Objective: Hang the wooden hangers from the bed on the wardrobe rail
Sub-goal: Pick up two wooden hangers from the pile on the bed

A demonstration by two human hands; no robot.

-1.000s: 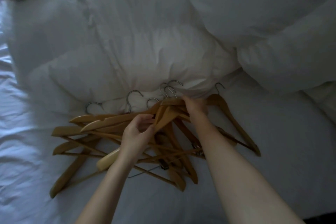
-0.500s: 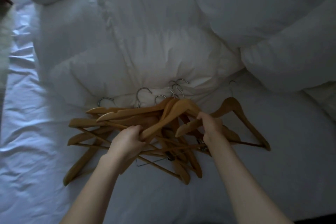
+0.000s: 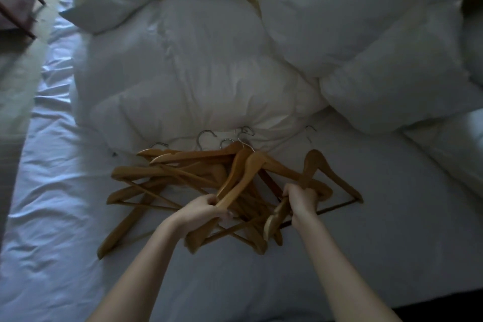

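**Both hands now gripping hanger arms**

On the bed (image 3: pixel 65 217): wooden hangers (image 3: pixel 183 178) still piled, none hung. Left hand (image 3: pixel 206 210) now clamped on a raised hanger's arm; right hand (image 3: pixel 300 198), pulled back from the hooks, closed round another. Gathering under way, wardrobe rail unseen

The hangers (image 3: pixel 183 172) are honey-coloured wood, smooth with a soft varnished sheen, and carry bright metal hooks (image 3: pixel 205 136). The sheet (image 3: pixel 78 230) is smooth white cloth, lightly creased. The puffy duvet (image 3: pixel 203 81) is matt white cloth.
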